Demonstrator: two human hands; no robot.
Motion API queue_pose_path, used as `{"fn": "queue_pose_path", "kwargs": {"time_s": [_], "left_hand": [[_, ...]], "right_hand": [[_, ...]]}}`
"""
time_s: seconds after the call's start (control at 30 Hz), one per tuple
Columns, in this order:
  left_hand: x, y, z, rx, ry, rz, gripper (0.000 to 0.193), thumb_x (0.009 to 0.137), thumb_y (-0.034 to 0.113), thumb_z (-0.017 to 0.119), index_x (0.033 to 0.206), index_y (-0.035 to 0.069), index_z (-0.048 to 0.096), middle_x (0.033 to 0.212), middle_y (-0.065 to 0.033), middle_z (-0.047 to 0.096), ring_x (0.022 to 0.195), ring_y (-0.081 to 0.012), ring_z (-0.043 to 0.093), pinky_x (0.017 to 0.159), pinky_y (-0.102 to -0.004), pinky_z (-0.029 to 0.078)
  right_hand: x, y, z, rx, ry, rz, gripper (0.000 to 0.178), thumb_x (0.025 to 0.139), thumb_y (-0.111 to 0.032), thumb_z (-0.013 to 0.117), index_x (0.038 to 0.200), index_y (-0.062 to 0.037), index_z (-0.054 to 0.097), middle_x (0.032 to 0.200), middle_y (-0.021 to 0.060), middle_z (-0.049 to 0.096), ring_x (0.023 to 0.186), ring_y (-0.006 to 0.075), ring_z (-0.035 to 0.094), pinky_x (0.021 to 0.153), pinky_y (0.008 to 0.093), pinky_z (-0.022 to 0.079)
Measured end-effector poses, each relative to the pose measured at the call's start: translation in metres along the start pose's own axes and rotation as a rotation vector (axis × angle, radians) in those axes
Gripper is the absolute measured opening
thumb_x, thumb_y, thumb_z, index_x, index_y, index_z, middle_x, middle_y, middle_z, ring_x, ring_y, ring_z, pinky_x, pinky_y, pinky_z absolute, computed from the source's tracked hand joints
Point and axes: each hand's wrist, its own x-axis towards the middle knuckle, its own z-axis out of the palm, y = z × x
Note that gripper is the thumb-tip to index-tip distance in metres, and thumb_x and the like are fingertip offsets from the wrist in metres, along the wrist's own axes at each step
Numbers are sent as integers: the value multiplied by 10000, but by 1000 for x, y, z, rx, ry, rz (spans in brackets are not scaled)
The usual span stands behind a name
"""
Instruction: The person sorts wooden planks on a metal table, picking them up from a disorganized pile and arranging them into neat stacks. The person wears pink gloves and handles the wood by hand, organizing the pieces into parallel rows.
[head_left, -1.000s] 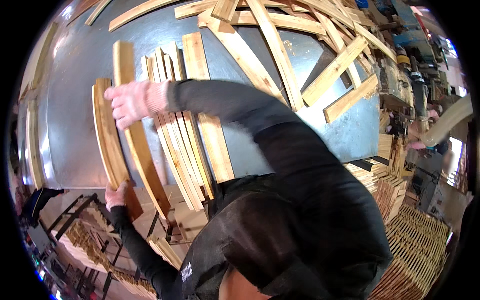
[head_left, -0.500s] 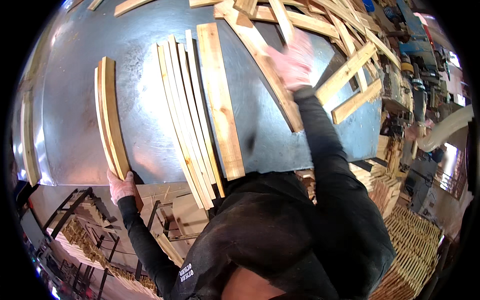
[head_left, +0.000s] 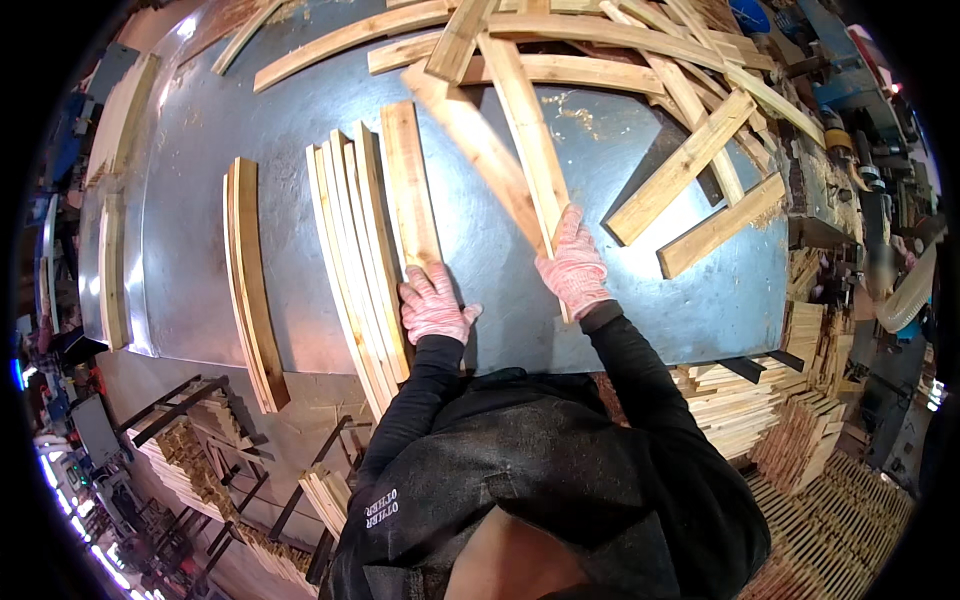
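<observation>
My right hand (head_left: 574, 270), in a pinkish glove, is closed around the near end of a long wooden board (head_left: 522, 120) that reaches back to the jumbled boards. My left hand (head_left: 434, 305), gloved alike, rests on the near end of a flat wooden board (head_left: 407, 170), fingers stretched out and thumb apart. Just left of it, several narrow boards stand on edge in a row (head_left: 345, 230). Farther left, a small group of boards (head_left: 250, 270) sticks out over the near table edge. Another slanting board (head_left: 470, 140) lies partly beneath the one in my right hand.
A metal-topped table (head_left: 200, 290) bears the wood. Crisscrossed boards (head_left: 610, 70) cover its far right, with two shorter ones (head_left: 725, 225) near the right edge. At the left lies a single board (head_left: 111, 270). Stacked lumber (head_left: 830, 490) stands below right; machinery (head_left: 860, 80) is beyond.
My left hand has let go of the left group and moved right onto the flat board. My right hand has come nearer and now grips a board whose near end has swung toward me.
</observation>
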Motion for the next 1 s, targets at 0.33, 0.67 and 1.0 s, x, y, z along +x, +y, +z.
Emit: {"fn": "queue_pose_path", "kwargs": {"time_s": [0.33, 0.67, 1.0], "left_hand": [[11, -18, -2, -471, 91, -183, 917, 809, 231, 609, 1552, 86, 92, 1314, -297, 533, 1125, -396, 594, 857, -491, 507], [25, -36, 57, -736, 450, -214, 812, 846, 306, 729, 1470, -1, 310, 1317, -191, 578, 1170, -294, 588, 982, -371, 459], [-11, -113, -16, 31, 1039, -497, 804, 847, 633, 586, 1379, 41, 473, 1322, -278, 547, 1170, -427, 568, 997, -502, 436]], "right_hand": [[-42, 10, 17, 193, -228, -405, 1145, 730, -444, 764, 1544, -40, 68, 1398, 341, 375, 1295, 477, 426, 1074, 470, 395], [-26, -62, 59, 352, -451, -325, 1015, 804, -344, 672, 1558, -105, 35, 1441, 252, 407, 1262, 388, 502, 1040, 421, 423], [-20, -93, 93, 274, -432, -796, 624, 990, -406, 428, 1458, -10, 309, 1267, 219, 564, 1130, 416, 571, 981, 437, 462]]}}
